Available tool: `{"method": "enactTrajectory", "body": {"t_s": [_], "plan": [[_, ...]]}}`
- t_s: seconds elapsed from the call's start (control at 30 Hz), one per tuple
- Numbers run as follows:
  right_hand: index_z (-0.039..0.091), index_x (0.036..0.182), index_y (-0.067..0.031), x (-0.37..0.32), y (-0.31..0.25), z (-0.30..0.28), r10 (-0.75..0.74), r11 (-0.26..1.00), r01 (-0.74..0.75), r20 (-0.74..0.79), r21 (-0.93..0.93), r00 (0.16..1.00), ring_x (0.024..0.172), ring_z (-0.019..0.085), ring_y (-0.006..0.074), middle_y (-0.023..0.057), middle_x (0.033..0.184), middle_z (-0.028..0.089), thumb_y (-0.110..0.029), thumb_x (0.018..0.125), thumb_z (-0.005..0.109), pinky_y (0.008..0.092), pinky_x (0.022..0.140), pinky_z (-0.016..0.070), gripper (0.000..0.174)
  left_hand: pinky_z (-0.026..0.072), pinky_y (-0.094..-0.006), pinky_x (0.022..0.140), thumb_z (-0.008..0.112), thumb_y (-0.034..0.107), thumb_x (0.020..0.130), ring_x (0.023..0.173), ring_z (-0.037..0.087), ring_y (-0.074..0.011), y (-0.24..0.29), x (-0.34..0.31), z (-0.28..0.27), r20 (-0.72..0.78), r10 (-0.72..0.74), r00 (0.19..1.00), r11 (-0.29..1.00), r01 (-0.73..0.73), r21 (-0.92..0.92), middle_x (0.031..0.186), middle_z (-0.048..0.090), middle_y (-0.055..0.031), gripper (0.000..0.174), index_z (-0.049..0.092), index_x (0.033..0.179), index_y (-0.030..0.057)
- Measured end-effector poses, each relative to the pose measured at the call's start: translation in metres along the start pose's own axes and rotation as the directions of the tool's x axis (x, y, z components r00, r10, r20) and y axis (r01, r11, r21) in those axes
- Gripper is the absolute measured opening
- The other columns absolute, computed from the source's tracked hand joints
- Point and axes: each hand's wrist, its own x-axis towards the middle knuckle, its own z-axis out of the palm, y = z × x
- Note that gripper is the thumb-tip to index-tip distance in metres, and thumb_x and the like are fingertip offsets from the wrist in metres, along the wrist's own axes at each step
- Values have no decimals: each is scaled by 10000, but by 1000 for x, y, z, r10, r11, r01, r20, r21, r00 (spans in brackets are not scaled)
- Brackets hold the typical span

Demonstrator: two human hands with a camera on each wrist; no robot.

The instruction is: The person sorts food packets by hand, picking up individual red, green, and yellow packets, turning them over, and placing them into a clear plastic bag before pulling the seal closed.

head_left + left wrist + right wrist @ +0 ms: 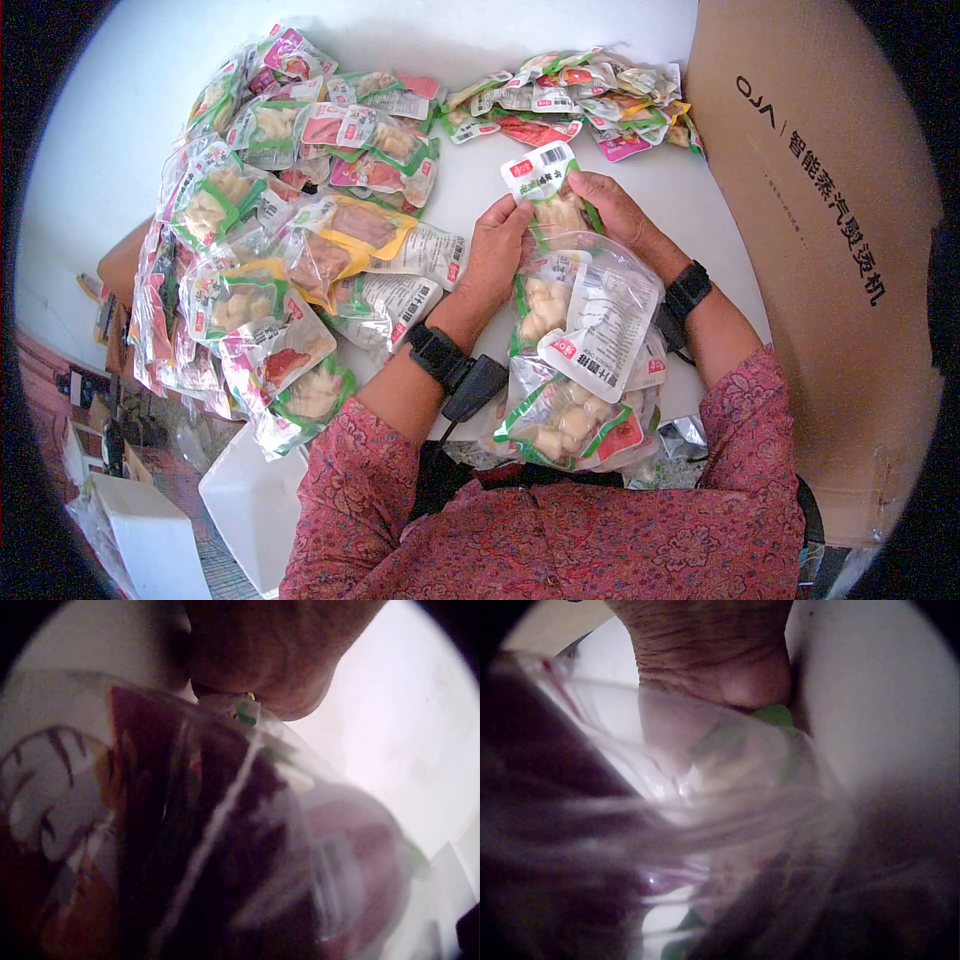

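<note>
Both hands hold one small green-and-white food packet (pixel 558 212) at the middle of the table, in the head view. The left hand (pixel 497 245) pinches its left edge, and the right hand (pixel 617 212) pinches its upper right side. Just below lies a clear plastic bag (pixel 625 262) with several packets inside, its upper edge against the held packet's lower end. In the left wrist view the left hand (pixel 262 660) shows above blurred clear plastic. Sheer plastic covers part of the right hand (pixel 712 667) in the right wrist view; its fingertips are hidden there.
Large filled bags (pixel 250 215) of packets cover the table's left side. A pile of loose packets (pixel 575 95) lies at the back. A tall cardboard box (pixel 800 270) stands along the right. A white bin (pixel 255 505) is below the table at the left.
</note>
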Motion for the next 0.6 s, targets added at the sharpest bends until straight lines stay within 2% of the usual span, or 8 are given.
{"method": "enactTrajectory", "body": {"t_s": [0.13, 0.23, 0.43, 0.5, 0.57, 0.6], "plan": [[565, 895, -20, -4, -5, 4, 9, 999, -10, 21, 31, 1000, 746, 577, 128, 67, 848, 601, -394, 848, 472, 269, 702, 459, 388, 328, -181, 367, 472, 264, 861, 406, 341, -39, 0, 0, -3, -13, 4, 1000, 999, -3, 53, 544, 402, 49, 190, 509, 893, 80], [562, 891, -22, 0, -1, -1, 1, 1000, -1, 15, -27, 1000, 751, 579, 127, 71, 854, 602, -401, 848, 468, 270, 700, 462, 393, 346, -193, 379, 462, 302, 864, 413, 347, -49, -1, 0, -3, -22, 1, 1000, 998, 1, 55, 543, 385, 41, 213, 484, 862, 90], [563, 888, -30, -5, -7, 4, 42, 999, -43, 26, 21, 999, 750, 585, 130, 68, 853, 604, -390, 845, 479, 274, 692, 467, 373, 344, -191, 385, 424, 342, 875, 409, 328, -50, 4, -3, -2, -6, -2, 1000, 993, 2, 120, 530, 360, 41, 259, 476, 869, 88], [549, 851, -53, -6, -9, 8, 35, 998, -36, 14, 50, 999, 696, 562, 106, 39, 790, 587, -367, 860, 474, 250, 636, 463, 324, 341, -192, 384, 417, 348, 877, 407, 324, -51, 4, -3, -1, -10, -5, 1000, 993, 6, 120, 529, 359, 41, 266, 474, 868, 88], [550, 845, -54, -5, -7, 9, 31, 998, -31, 3, 55, 1000, 689, 560, 106, 37, 785, 585, -368, 859, 475, 251, 634, 462, 323, 338, -192, 384, 410, 354, 878, 406, 320, -51, 4, -4, 0, -14, -8, 1000, 993, 10, 121, 528, 359, 41, 274, 472, 866, 87], [550, 839, -54, -5, -6, 9, 27, 998, -26, -8, 61, 1000, 682, 557, 105, 35, 780, 584, -368, 858, 477, 251, 633, 460, 322, 289, -191, 374, 424, 323, 883, 411, 316, -42, 3, -4, 1, -35, -3, 999, 997, 5, 81, 528, 365, 47, 262, 498, 873, 72]]}}
